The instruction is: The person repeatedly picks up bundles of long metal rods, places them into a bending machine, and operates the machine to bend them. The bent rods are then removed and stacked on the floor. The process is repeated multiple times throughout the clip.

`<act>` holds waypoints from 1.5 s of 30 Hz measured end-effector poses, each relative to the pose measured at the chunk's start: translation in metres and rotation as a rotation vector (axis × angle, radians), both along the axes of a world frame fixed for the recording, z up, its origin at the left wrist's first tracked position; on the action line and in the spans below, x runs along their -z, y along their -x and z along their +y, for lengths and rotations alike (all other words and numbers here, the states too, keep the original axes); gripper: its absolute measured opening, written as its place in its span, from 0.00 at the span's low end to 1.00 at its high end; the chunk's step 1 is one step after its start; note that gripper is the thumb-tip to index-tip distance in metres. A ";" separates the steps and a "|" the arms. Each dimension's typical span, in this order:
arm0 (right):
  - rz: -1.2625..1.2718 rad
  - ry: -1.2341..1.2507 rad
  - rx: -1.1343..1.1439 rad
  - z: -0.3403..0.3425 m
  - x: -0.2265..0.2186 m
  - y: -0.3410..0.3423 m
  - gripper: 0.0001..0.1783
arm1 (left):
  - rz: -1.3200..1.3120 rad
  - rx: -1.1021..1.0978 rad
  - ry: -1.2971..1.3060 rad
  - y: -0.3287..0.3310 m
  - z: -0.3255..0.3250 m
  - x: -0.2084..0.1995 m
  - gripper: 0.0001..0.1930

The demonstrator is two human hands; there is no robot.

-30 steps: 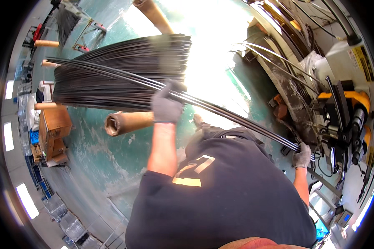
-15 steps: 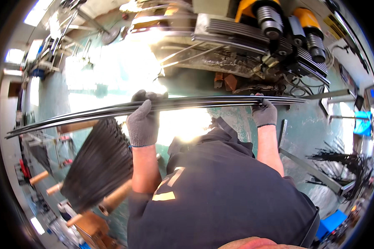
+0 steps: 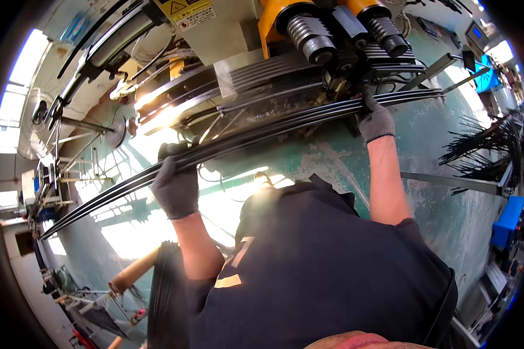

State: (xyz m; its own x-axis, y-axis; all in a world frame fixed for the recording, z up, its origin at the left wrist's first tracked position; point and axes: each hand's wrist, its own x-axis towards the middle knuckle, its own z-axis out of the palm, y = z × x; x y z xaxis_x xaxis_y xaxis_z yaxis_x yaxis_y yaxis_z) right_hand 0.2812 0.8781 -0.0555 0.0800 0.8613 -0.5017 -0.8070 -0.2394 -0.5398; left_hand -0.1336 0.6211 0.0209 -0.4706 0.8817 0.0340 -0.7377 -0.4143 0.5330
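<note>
A bundle of long, thin black rods [image 3: 273,127] lies across both hands, slanting from low on the left up to the right. My left hand [image 3: 176,185], in a grey work glove, is closed around the bundle left of its middle, thumb on the near side. Farther along to the right, my right hand [image 3: 378,121], gloved alike, grips the same rods, its thumb over them. Between the hands the rods hang clear of the floor. Beyond the right hand, their ends reach toward a metal support arm [image 3: 474,78].
Ahead stands a machine with orange housings [image 3: 269,26], ribbed metal cylinders [image 3: 311,41] and a long bed [image 3: 268,75]. More black rods [image 3: 486,148] rest on a stand at right; another dark stack [image 3: 167,291] is at lower left, beside a brown roller [image 3: 135,270].
My body and view have turned left, bringing the machine more fully ahead. The bundle now tilts up to the right, and my right hand is nearer the machine. Both hands keep their grip.
</note>
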 end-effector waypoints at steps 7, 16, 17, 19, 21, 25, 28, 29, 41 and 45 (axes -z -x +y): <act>-0.067 -0.096 0.080 0.057 -0.016 -0.009 0.12 | -0.027 -0.119 0.087 0.157 -0.016 0.021 0.16; -0.154 -0.252 0.028 0.087 -0.027 0.032 0.17 | -0.096 -0.243 0.322 0.172 0.047 0.061 0.14; -0.232 -0.229 0.063 0.093 -0.025 0.030 0.18 | -0.104 -0.236 0.336 0.167 0.055 0.061 0.15; -0.309 -0.112 0.184 0.098 -0.042 0.047 0.18 | -0.108 -0.258 0.372 0.161 0.065 0.061 0.14; -0.356 -0.088 0.246 0.103 -0.043 0.052 0.17 | -0.134 -0.294 0.379 0.157 0.072 0.065 0.14; -0.321 -0.216 0.287 0.123 -0.011 0.055 0.16 | -0.157 -0.381 0.440 0.146 0.095 0.064 0.13; -0.249 -0.151 0.255 0.115 -0.019 0.068 0.16 | -0.148 -0.380 0.502 0.127 0.113 0.066 0.13; -0.218 -0.113 0.225 0.113 -0.026 0.072 0.16 | -0.123 -0.345 0.474 0.123 0.114 0.071 0.14; -1.183 -0.076 0.102 0.158 0.019 0.059 0.22 | -0.293 -0.046 0.358 0.071 0.156 0.070 0.16; -1.522 -0.168 0.020 0.175 0.042 0.074 0.22 | -0.253 -0.366 0.361 0.145 0.116 0.060 0.14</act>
